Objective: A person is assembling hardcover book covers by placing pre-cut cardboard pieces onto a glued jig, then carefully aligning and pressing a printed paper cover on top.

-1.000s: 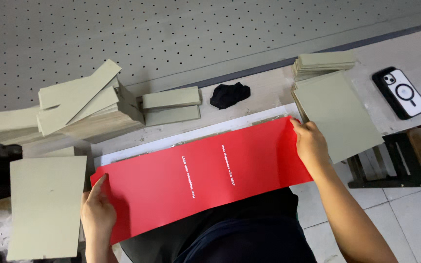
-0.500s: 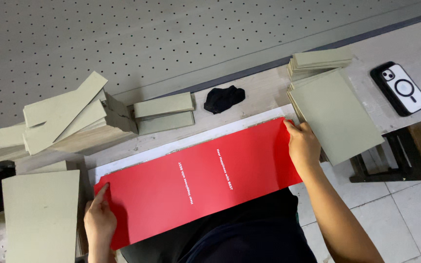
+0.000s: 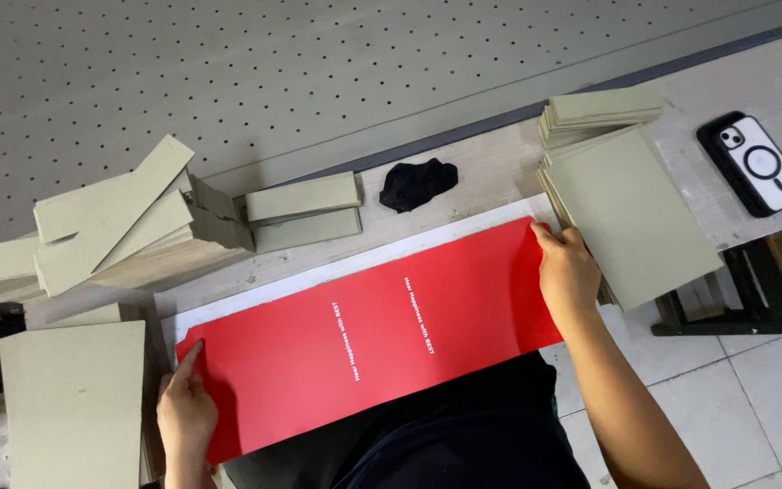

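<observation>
Across the bench edge lies a long red sheet, glossy-looking with small white print, on a white board. Left hand pins its near corner with an extended finger; right hand presses the far end, fingers flat, gripping nothing. Matte grey cardboard stacks sit around, plus a phone.

Phone far right on the bench, black cloth mid-far. Grey board stacks lie left and right.
</observation>
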